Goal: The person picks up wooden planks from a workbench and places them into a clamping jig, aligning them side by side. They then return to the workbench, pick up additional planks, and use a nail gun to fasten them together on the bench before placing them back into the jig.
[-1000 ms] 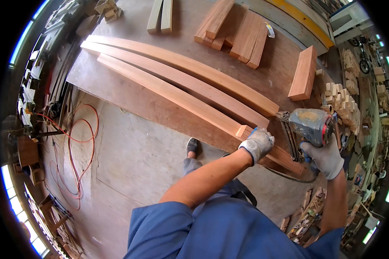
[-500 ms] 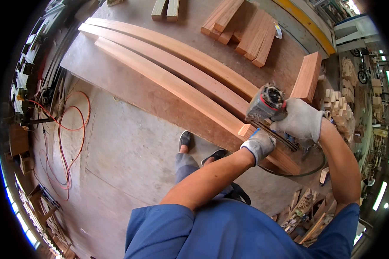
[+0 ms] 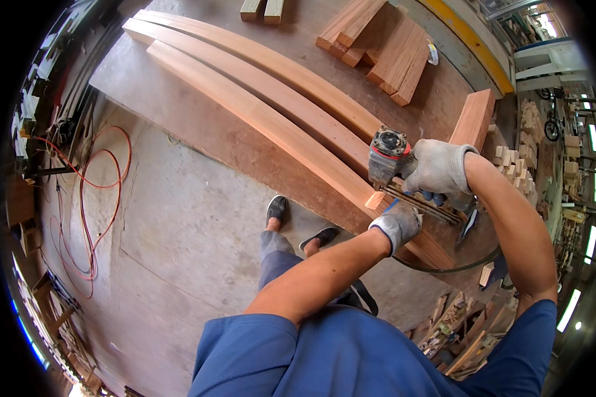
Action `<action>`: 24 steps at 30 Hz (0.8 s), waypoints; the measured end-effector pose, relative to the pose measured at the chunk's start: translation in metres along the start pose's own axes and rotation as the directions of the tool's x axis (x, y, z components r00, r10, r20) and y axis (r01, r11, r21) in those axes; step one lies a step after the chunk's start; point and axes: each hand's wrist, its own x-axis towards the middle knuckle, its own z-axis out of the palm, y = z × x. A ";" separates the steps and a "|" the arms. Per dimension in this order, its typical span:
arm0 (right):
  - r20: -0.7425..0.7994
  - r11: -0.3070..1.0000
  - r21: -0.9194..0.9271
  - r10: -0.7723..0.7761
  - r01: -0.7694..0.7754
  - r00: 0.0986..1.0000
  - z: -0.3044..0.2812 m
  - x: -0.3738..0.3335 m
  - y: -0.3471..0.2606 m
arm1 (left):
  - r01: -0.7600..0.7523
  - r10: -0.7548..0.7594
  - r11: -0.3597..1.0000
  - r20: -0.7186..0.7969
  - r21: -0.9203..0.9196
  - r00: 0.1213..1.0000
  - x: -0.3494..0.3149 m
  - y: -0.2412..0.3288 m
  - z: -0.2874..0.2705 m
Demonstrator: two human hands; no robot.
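My right hand [image 3: 440,169], in a grey work glove, is wrapped round the handle of a pneumatic nail gun [image 3: 385,165] with a dark round cap and a long magazine. The gun's nose is down by the near end of the closest long wooden beam [image 3: 258,130]. My gloved left hand [image 3: 398,223] is closed at that end, on a short wooden piece [image 3: 429,247] that runs on toward me. A pale cut end of wood [image 3: 378,200] shows just beside the left fingers. The gun's nose tip and the left fingertips are partly hidden.
Two more long beams [image 3: 298,109] lie alongside on the worktable [image 3: 179,119]. Stacked boards [image 3: 404,63] sit at the far side, and a thick block [image 3: 473,119] lies right of the gun. A dark hose [image 3: 444,270] loops below my hands. Red hoses [image 3: 116,192] lie on the floor at left.
The nail gun and my right hand have moved slightly left, over the beam's end, and the gun stands more upright. My left hand stays in about the same place.
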 end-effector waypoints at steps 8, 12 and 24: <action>0.023 0.993 -0.113 0.045 -0.042 0.999 -0.002 0.010 -0.009 | -0.021 0.021 1.000 0.028 0.016 0.999 0.002 -0.001 0.011; 0.034 0.991 -0.124 0.056 -0.052 0.998 -0.001 0.015 -0.010 | -0.016 0.016 1.000 0.100 -0.001 0.995 0.003 -0.001 0.007; 0.010 0.973 -0.228 0.027 -0.024 1.000 0.000 0.020 -0.014 | -0.034 0.033 0.998 0.032 0.049 0.999 0.003 -0.001 0.013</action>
